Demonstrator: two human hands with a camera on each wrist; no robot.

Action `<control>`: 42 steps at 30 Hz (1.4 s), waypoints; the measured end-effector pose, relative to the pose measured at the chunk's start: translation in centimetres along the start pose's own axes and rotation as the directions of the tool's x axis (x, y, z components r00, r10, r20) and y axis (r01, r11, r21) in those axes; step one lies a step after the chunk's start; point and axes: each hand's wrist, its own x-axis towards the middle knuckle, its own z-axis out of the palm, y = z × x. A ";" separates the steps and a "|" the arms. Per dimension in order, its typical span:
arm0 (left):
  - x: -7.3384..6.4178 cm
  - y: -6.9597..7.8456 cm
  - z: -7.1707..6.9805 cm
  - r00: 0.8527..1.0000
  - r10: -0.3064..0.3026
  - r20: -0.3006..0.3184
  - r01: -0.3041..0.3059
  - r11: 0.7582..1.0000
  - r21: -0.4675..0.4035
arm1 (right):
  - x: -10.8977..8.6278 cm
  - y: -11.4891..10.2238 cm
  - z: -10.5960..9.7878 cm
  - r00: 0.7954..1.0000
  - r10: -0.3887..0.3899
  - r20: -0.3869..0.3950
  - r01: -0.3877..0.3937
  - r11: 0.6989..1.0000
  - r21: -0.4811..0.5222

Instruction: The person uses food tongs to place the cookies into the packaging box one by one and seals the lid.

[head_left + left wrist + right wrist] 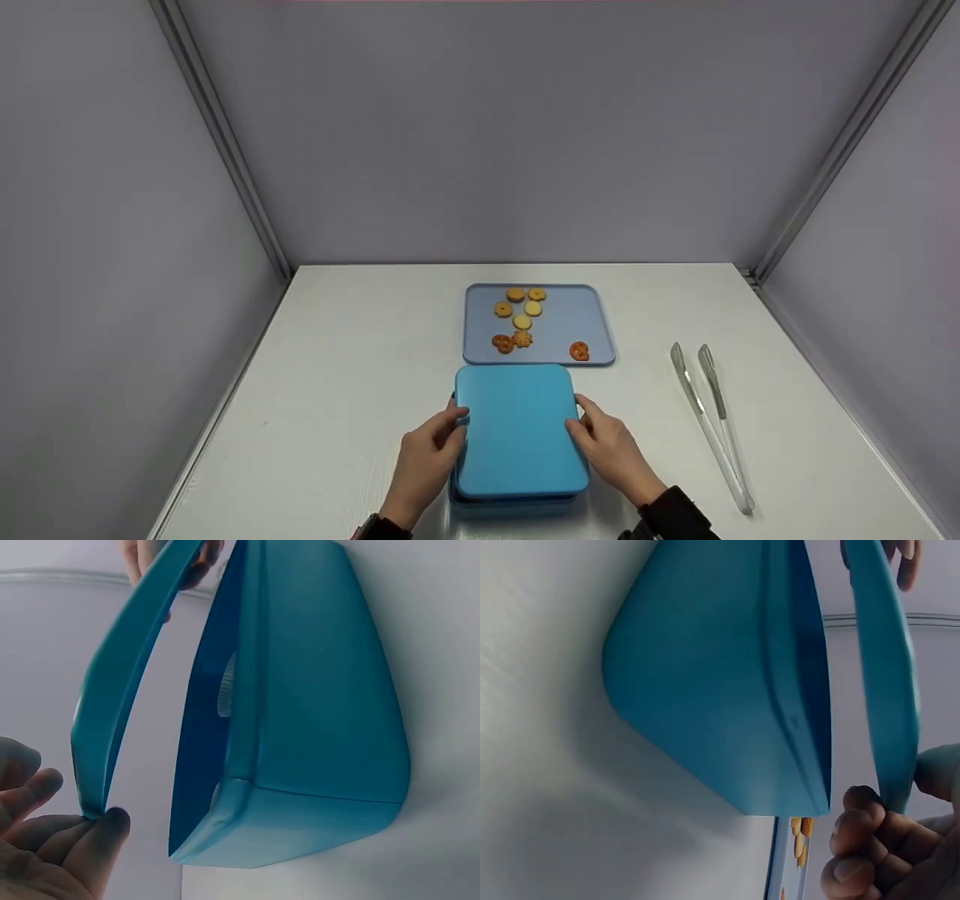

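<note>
A blue lid (517, 427) is held over a matching blue box (322, 690), which stands on the table. My left hand (427, 461) pinches the lid's left edge between thumb and fingers. On the opposite side my right hand (613, 452) grips the lid's edge with its thumb on top and fingers below. Both wrist views show a gap between the lid and the box rim. A pale ribbed item (226, 686) shows inside the box in the left wrist view; most of the interior is hidden.
Behind the box lies a blue-grey tray (562, 319) bearing several cookies (522, 322) and pretzel-shaped pieces (579, 351). Metal tongs (725, 459) lie spread on the white table (360, 360) to the right. Grey panels (480, 135) enclose the table at the back and sides.
</note>
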 end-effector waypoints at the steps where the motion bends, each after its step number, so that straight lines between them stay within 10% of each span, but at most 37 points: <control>1: -0.1 0.0 0.0 1.000 0.004 0.006 -0.004 1.000 0.003 | 0.1 0.1 0.2 1.000 -0.002 0.000 0.002 1.000 -0.015; 31: -0.9 -2.4 2.0 0.998 -0.046 0.044 0.041 0.992 0.116 | 0.1 0.3 3.3 1.000 -0.006 -0.016 0.003 0.983 -0.182; 42: -1.4 -3.2 1.2 0.957 -0.289 0.002 0.288 0.957 0.022 | -0.1 0.6 4.0 0.998 0.066 -0.001 -0.066 0.995 -0.080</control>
